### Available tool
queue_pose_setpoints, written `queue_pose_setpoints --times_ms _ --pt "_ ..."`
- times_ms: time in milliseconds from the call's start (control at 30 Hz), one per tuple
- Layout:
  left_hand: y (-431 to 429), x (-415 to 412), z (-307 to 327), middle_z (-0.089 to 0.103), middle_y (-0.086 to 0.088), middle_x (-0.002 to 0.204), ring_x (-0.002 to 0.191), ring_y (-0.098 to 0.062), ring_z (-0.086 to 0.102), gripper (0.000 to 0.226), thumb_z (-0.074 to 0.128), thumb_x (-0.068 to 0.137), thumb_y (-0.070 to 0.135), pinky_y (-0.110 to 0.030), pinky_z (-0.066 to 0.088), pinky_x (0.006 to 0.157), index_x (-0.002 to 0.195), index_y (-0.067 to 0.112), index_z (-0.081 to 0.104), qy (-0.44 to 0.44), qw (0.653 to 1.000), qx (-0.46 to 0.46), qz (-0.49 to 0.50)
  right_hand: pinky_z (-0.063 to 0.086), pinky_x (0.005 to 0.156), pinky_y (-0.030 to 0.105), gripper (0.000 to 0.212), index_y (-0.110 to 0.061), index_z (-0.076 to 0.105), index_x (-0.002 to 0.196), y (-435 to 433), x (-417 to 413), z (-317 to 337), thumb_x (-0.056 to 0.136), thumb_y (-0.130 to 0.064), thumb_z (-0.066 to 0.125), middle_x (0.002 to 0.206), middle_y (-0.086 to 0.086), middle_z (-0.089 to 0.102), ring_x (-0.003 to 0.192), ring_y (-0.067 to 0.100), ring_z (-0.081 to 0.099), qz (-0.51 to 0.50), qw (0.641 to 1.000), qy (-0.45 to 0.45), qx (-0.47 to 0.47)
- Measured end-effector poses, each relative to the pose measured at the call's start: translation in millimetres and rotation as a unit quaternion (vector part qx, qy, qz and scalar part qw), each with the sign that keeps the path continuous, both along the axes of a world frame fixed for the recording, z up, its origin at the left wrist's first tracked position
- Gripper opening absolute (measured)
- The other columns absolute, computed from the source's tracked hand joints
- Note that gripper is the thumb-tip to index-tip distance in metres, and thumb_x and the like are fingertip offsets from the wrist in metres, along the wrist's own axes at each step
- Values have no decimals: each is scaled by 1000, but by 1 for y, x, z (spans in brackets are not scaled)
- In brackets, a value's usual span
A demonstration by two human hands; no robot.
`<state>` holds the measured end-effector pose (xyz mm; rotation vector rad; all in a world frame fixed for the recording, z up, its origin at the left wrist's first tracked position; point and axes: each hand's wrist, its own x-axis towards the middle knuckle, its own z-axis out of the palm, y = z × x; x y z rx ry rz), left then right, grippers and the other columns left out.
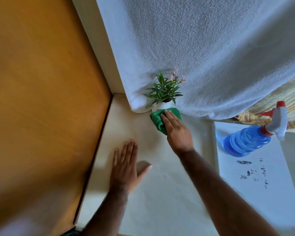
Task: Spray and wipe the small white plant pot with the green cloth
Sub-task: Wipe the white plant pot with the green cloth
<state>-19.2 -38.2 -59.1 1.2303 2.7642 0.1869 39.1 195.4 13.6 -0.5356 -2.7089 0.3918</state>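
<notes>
Head view: the small white plant pot (162, 106) is set on a cream surface (160, 193), against white textured fabric (211, 48). The green cloth (157, 120) is pressed to the pot's near side by the right hand (176, 132), fingers laid nearly straight over it. The left hand (126, 167) is laid flat on the surface, fingers extended, nothing held. A blue spray bottle (245, 142) is seen well apart at the right.

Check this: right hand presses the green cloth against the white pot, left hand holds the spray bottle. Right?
Not the left hand: in the head view it lies flat on the white surface, empty; the spray bottle sits untouched at right. The right hand does press the green cloth against the white pot.
</notes>
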Motion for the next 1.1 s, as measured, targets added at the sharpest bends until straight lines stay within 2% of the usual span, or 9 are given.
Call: queue_pose_setpoints --times_ms 100,300,500,600,700,767,933,1100 --pt "0 0 1 23 -6 172 158 -23 24 101 29 90 83 -55 22 127 163 13 24 0 1000 2 0 51 101 53 57 7 64 129 -2 1 3 74 18 73 136 27 60 126 43 58 -1 1000 3 -12" --pt "0 -1 1 15 -4 174 159 -23 20 103 26 90 85 -56 21 128 164 14 16 -6 1000 -19 1 50 101 50 53 7 64 128 3 -8 11 76 15 71 136 24 61 126 41 58 15 999 30 1" --pt "1 0 0 22 -5 173 159 -23 22 98 28 92 82 -56 24 127 162 13 25 2 1000 1 2 55 94 56 52 9 65 125 -1 10 -8 75 19 73 132 26 64 122 43 61 15 1000 -19 -16" --pt "1 0 -1 21 -5 173 159 -23 21 99 30 91 82 -56 23 127 162 13 24 4 1000 -2 3 55 96 50 54 6 66 126 -1 13 -4 74 19 72 132 23 65 121 40 63 1 1000 17 -13" --pt "1 -1 0 18 -4 174 159 -22 20 103 28 90 85 -56 23 127 164 14 19 -2 1000 -18 6 49 105 42 45 4 65 129 -4 -2 10 85 7 57 135 20 64 126 35 60 28 997 74 26" --pt "0 0 0 17 -5 173 159 -23 20 104 28 90 86 -56 23 127 164 14 18 -6 1000 -14 5 48 106 43 44 4 65 129 -7 -11 16 90 -1 46 135 20 64 127 35 59 51 995 80 44" --pt "0 0 0 15 -3 174 159 -22 19 103 28 90 85 -56 23 127 164 15 16 -6 1000 -8 4 51 100 54 40 8 66 125 3 -10 4 84 9 63 132 27 64 123 42 60 95 993 33 61" --pt "0 0 0 19 -5 173 159 -22 20 101 29 91 84 -57 23 127 163 14 20 -2 1000 0 0 51 100 55 45 8 66 125 6 -2 -8 81 13 75 133 26 63 124 42 60 103 993 5 63"
